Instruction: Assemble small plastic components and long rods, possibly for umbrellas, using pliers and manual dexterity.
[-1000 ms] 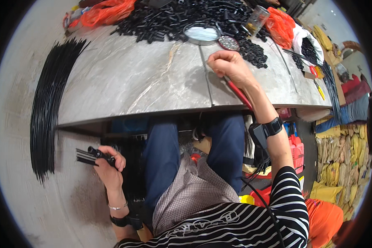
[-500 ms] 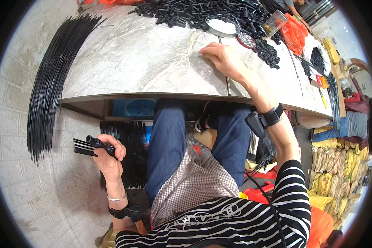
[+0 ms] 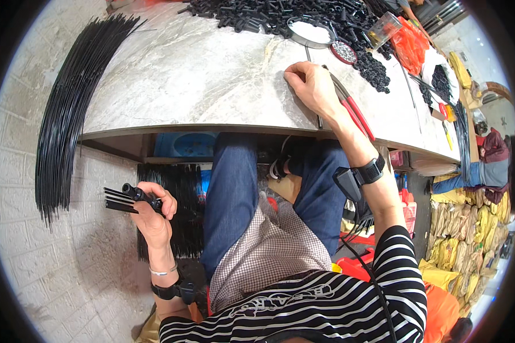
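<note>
Head | left grip (image 3: 154, 219): clasping black rods (image 3: 120, 206), jutting leftward | right grip (image 3: 316, 90): cannot tell

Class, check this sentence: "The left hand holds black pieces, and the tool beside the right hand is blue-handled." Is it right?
Not quite. The head view shows that the tool beside the right hand is red-handled, not blue-handled. The rest stands: the left hand holds black pieces.
</note>
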A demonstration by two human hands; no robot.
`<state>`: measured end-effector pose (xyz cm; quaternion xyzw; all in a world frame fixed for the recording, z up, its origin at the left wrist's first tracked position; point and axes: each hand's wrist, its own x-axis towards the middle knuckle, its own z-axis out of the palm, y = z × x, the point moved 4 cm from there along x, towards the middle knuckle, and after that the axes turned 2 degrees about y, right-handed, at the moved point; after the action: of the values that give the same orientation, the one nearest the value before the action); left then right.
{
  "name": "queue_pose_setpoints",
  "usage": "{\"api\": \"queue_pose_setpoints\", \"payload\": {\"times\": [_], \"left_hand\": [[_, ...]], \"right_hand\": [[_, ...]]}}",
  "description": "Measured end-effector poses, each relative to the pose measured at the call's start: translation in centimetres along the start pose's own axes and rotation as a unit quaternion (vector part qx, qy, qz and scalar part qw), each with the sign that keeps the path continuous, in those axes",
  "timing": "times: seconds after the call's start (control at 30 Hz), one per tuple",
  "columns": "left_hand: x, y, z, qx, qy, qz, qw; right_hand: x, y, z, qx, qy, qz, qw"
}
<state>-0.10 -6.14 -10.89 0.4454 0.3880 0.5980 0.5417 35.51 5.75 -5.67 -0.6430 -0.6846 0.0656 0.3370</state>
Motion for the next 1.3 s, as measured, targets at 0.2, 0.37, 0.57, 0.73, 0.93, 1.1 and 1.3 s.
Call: {"api": "queue_pose_setpoints", "payload": {"times": [0.2,0.37,0.57,0.73,0.93,1.1,1.3], "left_hand": [[0.2,0.1,0.3,0.013,-0.020,-0.002,1.000],[0.3,0.1,0.7,0.006,-0.020,-0.008,1.000],[0.7,0.2,1.7,0.009,0.003,-0.026,1.000],[2.2,1.0,4.7,0.007,-0.077,0.029,0.997],[1.8,1.1,6.5,-0.009,-0.128,0.019,0.992],[1.6,1.0,6.9,0.001,-0.136,0.028,0.990],[1.1,1.1,7.6,-0.016,-0.140,0.017,0.990]], "right_hand": [[-0.2,-0.4,0.1,-0.054,0.022,-0.011,0.998],[0.2,-1.2,0.8,-0.121,0.001,-0.113,0.986],[0.3,-1.9,0.9,-0.050,-0.064,-0.048,0.996],[-5.3,-8.1,0.8,0.313,-0.153,0.029,0.937],[-12.0,-14.4,5.4,0.487,-0.156,0.010,0.859],[-13.1,-14.6,5.9,0.548,-0.158,0.066,0.819],[-13.0,-15.4,5.0,0.572,-0.138,0.038,0.808]]}}
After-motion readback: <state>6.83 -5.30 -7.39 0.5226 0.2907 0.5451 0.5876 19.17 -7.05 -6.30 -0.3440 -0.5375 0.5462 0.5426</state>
